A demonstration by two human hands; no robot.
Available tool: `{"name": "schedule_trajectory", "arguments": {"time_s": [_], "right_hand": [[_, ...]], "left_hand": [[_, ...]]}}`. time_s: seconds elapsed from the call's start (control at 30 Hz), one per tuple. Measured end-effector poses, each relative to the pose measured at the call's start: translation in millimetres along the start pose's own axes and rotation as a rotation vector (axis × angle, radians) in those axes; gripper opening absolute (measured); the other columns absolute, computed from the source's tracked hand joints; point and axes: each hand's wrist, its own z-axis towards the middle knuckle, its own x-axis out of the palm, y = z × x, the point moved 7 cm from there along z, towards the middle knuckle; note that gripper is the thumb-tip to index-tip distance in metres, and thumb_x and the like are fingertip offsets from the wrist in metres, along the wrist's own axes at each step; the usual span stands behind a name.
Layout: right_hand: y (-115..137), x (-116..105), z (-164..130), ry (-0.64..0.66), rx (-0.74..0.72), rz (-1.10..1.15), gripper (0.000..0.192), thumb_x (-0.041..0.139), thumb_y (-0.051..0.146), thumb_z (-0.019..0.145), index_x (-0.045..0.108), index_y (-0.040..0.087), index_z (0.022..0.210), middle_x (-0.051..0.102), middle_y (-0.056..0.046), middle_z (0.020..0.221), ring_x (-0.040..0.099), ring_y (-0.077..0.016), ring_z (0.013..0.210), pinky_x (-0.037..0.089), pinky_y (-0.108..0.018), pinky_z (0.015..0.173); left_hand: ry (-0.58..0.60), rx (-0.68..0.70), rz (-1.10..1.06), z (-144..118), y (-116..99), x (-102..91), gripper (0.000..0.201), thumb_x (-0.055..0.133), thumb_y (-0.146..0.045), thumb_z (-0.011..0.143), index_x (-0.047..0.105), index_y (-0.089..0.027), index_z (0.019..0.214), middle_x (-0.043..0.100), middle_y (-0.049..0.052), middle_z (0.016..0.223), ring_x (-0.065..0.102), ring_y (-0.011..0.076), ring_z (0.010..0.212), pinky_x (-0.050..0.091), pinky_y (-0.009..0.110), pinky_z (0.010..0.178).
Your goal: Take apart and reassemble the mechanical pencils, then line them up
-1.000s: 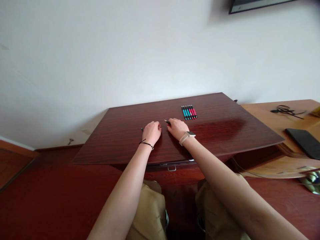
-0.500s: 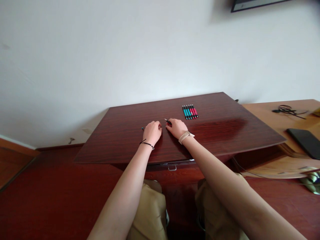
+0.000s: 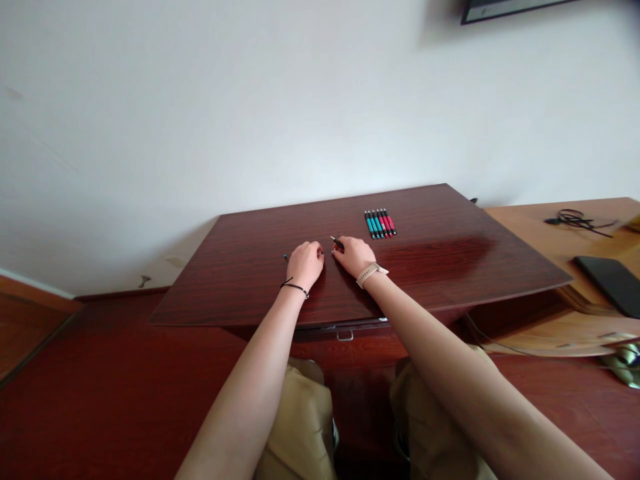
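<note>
A dark red desk stands against a white wall; to its right sits a lighter table with a black slab and a coil of cable on it. Both forearms reach over the desk's near edge. The left hand, a thin black band at its wrist, lies knuckles up with fingers curled under; a small dark tip shows just beyond its left side, and whether the hand grips it cannot be told. The right hand, with a pale watch at the wrist, is closed on a pen whose end pokes out toward the left hand. The hands are near each other but apart. Farther back and right, a row of pens, teal and pink, lies side by side.
</note>
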Motion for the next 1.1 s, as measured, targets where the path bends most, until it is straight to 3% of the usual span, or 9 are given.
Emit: {"name": "schedule_trajectory", "arguments": {"time_s": [0.17, 0.27, 0.4, 0.53, 0.63, 0.77, 0.93, 1.1], "right_hand": [[-4.6, -4.7, -1.7, -0.011, 0.017, 0.186, 0.028, 0.074, 0.036, 0.096, 0.074, 0.021, 0.12, 0.081, -0.008, 0.105, 0.074, -0.0261, 0.101, 0.051, -0.033, 0.091], [-15.1, -12.2, -3.4, -0.075, 0.039, 0.333, 0.025, 0.07, 0.04, 0.099, 0.076, 0.02, 0.113, 0.081, -0.008, 0.104, 0.073, -0.0233, 0.098, 0.05, -0.031, 0.09], [-34.4, -20.1, -6.9, -0.137, 0.075, 0.556, 0.034, 0.058, 0.047, 0.103, 0.077, 0.02, 0.096, 0.072, -0.003, 0.082, 0.065, -0.0196, 0.081, 0.046, -0.029, 0.075], [-49.8, -22.6, -16.9, -0.117, 0.205, 1.026, 0.044, 0.061, 0.061, 0.099, 0.074, 0.02, 0.09, 0.053, 0.002, 0.067, 0.043, -0.0126, 0.056, 0.032, -0.024, 0.052], [-49.7, -21.6, -27.9, -0.021, 0.336, 1.404, 0.048, 0.064, 0.067, 0.097, 0.066, 0.02, 0.088, 0.04, 0.007, 0.063, 0.022, -0.0085, 0.048, 0.018, -0.023, 0.043], [-42.8, -24.1, -36.5, 0.032, 0.399, 1.711, 0.043, 0.061, 0.06, 0.104, 0.054, 0.022, 0.085, 0.032, 0.009, 0.062, 0.017, -0.0081, 0.046, 0.017, -0.021, 0.04], [-45.1, -17.7, -38.1, -0.163, 0.495, 1.869, 0.043, 0.053, 0.055, 0.11, 0.049, 0.023, 0.081, 0.035, 0.008, 0.062, 0.025, -0.0085, 0.047, 0.023, -0.021, 0.04], [-45.4, -12.4, -37.5, -0.306, 0.519, 1.891, 0.045, 0.057, 0.056, 0.109, 0.053, 0.022, 0.08, 0.041, 0.006, 0.062, 0.033, -0.0084, 0.049, 0.029, -0.021, 0.042]], "left_hand": [[-0.001, -0.016, -0.053, -3.4, 1.5, -3.1, 0.017, 0.065, -0.018, 0.098, 0.076, -0.022, 0.109, 0.077, 0.01, 0.111, 0.073, 0.026, 0.107, 0.056, 0.035, 0.098], [-0.01, -0.031, -0.135, -7.7, 2.0, -7.6, 0.024, 0.068, -0.015, 0.096, 0.074, -0.022, 0.118, 0.077, 0.009, 0.116, 0.074, 0.0238, 0.107, 0.056, 0.033, 0.098], [-0.103, -0.061, -0.202, -13.4, 3.6, -23.3, 0.027, 0.065, -0.013, 0.097, 0.072, -0.022, 0.122, 0.077, 0.007, 0.122, 0.074, 0.0217, 0.107, 0.056, 0.032, 0.096], [-0.197, -0.079, -0.245, -19.2, 1.5, -39.2, 0.022, 0.059, -0.014, 0.1, 0.072, -0.022, 0.115, 0.078, 0.006, 0.118, 0.073, 0.0201, 0.1, 0.055, 0.031, 0.093], [-0.192, -0.034, -0.306, -25.9, -15.1, -39.7, 0.017, 0.058, -0.019, 0.104, 0.074, -0.022, 0.108, 0.079, 0.005, 0.114, 0.073, 0.0194, 0.095, 0.054, 0.031, 0.092], [-0.017, 0.059, -0.389, -39.9, -59.3, -18.3, 0.021, 0.057, -0.032, 0.108, 0.075, -0.024, 0.1, 0.081, 0.005, 0.104, 0.074, 0.0208, 0.094, 0.054, 0.03, 0.089], [0.091, 0.151, -0.482, -53.8, -105.6, -1.2, 0.03, 0.053, -0.041, 0.11, 0.077, -0.026, 0.102, 0.083, 0.007, 0.109, 0.077, 0.0249, 0.099, 0.053, 0.03, 0.084], [0.143, 0.114, -0.488, -50.5, -111.6, 2.8, 0.032, 0.05, -0.042, 0.111, 0.076, -0.026, 0.101, 0.083, 0.008, 0.108, 0.078, 0.0279, 0.101, 0.053, 0.031, 0.085]]}}
